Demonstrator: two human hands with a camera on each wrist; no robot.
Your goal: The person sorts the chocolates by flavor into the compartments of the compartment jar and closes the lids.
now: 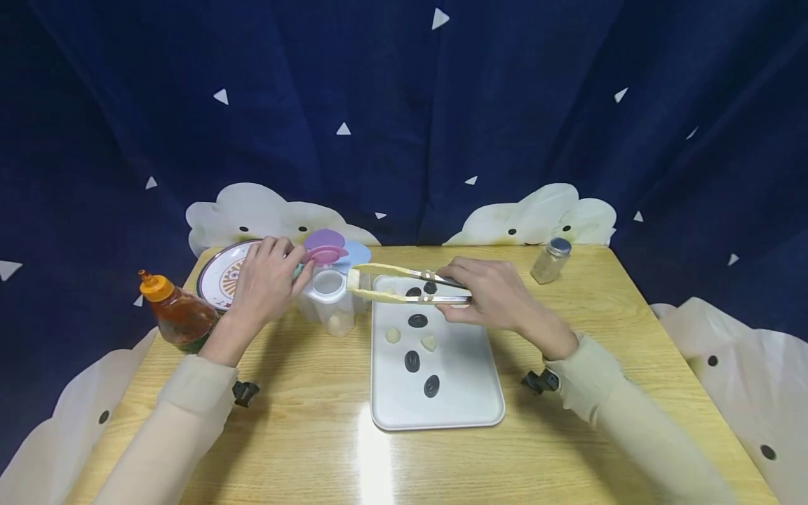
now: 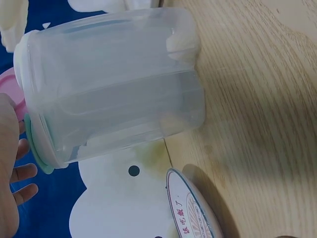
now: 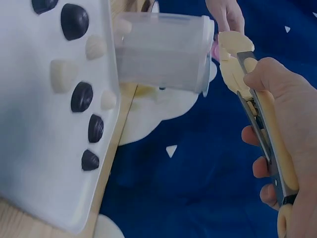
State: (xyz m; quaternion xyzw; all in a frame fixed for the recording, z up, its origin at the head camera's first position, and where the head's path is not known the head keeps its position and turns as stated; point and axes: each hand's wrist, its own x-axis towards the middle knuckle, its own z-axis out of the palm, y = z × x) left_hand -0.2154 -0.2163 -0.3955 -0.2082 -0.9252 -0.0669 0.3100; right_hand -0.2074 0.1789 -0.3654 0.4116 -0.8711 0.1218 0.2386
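My right hand (image 1: 489, 291) grips metal tongs (image 1: 435, 298) with pale yellow tips, seen side-on in the right wrist view. Between the tips is a whitish piece (image 1: 353, 280), held beside the top of a clear container (image 2: 114, 89) with coloured flip lids. Its round opening (image 1: 329, 283) shows under the raised pink lid (image 1: 325, 254). Thumb and index finger of my left hand (image 1: 268, 280) pinch that lid's edge; the other fingers hang by the green lid (image 2: 37, 144). Pale pieces (image 1: 341, 323) lie at the container's bottom.
A white tray (image 1: 461, 393) holds several dark and cream shell-like pieces. Behind the left arm are a patterned plate (image 1: 217, 284) and a red sauce bottle (image 1: 183, 315) with an orange cap. A glass shaker (image 1: 550, 261) stands at the back right, before a navy curtain (image 1: 404, 105).
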